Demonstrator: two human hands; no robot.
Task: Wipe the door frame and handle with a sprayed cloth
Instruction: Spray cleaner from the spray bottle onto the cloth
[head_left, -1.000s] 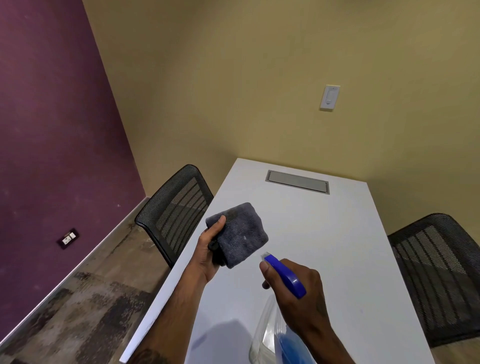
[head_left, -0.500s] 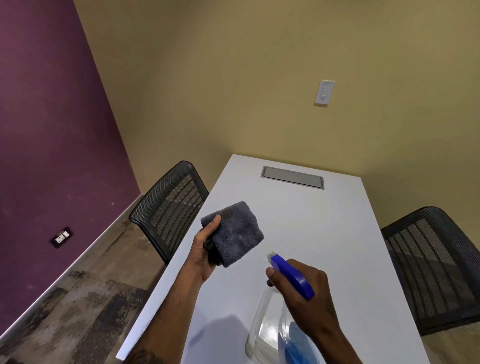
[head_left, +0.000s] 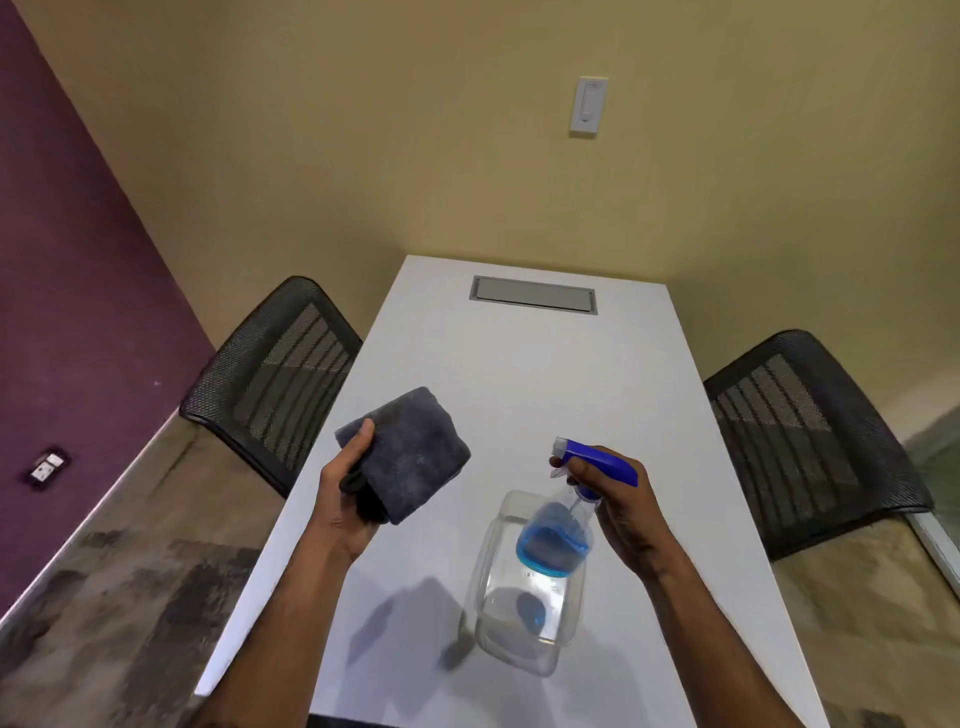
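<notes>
My left hand (head_left: 345, 504) holds a folded grey cloth (head_left: 410, 452) above the white table (head_left: 519, 374), thumb on its top edge. My right hand (head_left: 621, 506) grips the blue trigger head of a clear spray bottle (head_left: 535, 582) with a little blue liquid inside. The bottle's nozzle points left toward the cloth, a short gap away. The bottle's base is at or just above the tabletop; contact is unclear. No door, frame or handle is in view.
Two black mesh chairs flank the table, one at the left (head_left: 275, 374) and one at the right (head_left: 810, 436). A grey cable hatch (head_left: 533, 295) sits at the table's far end. A light switch (head_left: 588, 106) is on the yellow wall; a purple wall with an outlet (head_left: 47, 467) is left.
The view has shifted so the hands sit more central. My right hand and the spray bottle have moved right and away from the cloth, and more of the bottle shows. The cloth stays held.
</notes>
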